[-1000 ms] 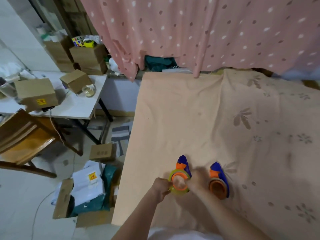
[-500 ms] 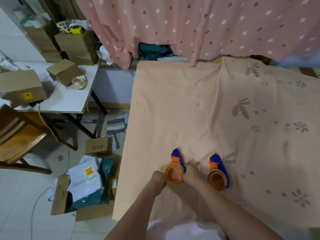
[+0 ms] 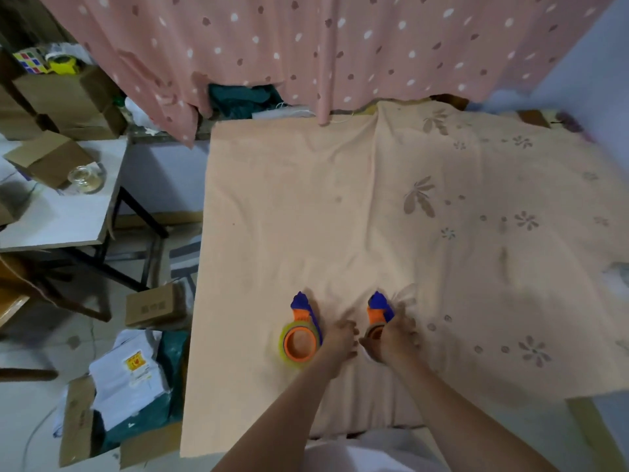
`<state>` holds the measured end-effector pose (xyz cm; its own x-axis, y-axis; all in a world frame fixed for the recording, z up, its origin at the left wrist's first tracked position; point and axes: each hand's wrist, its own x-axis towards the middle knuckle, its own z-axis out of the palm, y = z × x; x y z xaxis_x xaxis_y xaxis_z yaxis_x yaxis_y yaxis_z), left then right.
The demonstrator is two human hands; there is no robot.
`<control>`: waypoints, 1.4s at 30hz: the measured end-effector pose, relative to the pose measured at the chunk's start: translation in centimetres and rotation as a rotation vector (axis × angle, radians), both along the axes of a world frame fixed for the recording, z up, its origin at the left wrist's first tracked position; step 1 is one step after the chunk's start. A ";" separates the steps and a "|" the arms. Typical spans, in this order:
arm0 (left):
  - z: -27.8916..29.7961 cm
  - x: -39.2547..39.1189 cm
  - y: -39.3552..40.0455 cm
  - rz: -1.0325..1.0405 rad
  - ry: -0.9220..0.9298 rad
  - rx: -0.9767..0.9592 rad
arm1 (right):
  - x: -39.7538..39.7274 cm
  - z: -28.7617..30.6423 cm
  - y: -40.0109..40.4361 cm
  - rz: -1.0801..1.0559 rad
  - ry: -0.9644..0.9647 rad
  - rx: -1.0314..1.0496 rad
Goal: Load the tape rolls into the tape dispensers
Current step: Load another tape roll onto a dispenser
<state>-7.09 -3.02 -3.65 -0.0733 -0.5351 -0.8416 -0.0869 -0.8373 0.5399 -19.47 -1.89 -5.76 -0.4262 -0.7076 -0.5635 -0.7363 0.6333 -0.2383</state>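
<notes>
Two blue and orange tape dispensers lie on the peach cloth near the front edge. The left dispenser (image 3: 304,327) carries a clear yellowish tape roll (image 3: 299,345) around its orange hub and lies free. My left hand (image 3: 340,338) rests just right of it, fingers curled, holding nothing that I can see. My right hand (image 3: 391,338) covers the round end of the right dispenser (image 3: 378,310) and grips it. Only the blue tip and part of the orange body of that dispenser show.
The peach floral cloth (image 3: 425,206) covers the work surface. A pink dotted curtain (image 3: 306,46) hangs behind it. On the left stand a white side table (image 3: 58,216) with cardboard boxes and a glass jar (image 3: 86,173); boxes and packets litter the floor.
Both hands have left the left dispenser, which now lies on the cloth with its roll. My right hand has moved right onto the right dispenser. The camera has tilted.
</notes>
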 end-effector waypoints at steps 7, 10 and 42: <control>0.1 0.0 1.8 -0.029 0.035 0.160 | 1.1 -2.1 0.2 -0.177 -0.043 0.052; 0.4 0.3 2.0 -0.044 0.050 0.130 | 0.4 -1.3 0.3 -0.066 0.030 -0.040; 7.1 -35.2 16.6 -0.585 0.537 -0.134 | -31.5 11.7 24.3 -0.672 -0.312 -0.641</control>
<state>-42.24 13.62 3.41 -0.7493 -0.3791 -0.5430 -0.1909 -0.6615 0.7252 -51.00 22.42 5.97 -0.7495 -0.5836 -0.3124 -0.1154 0.5800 -0.8064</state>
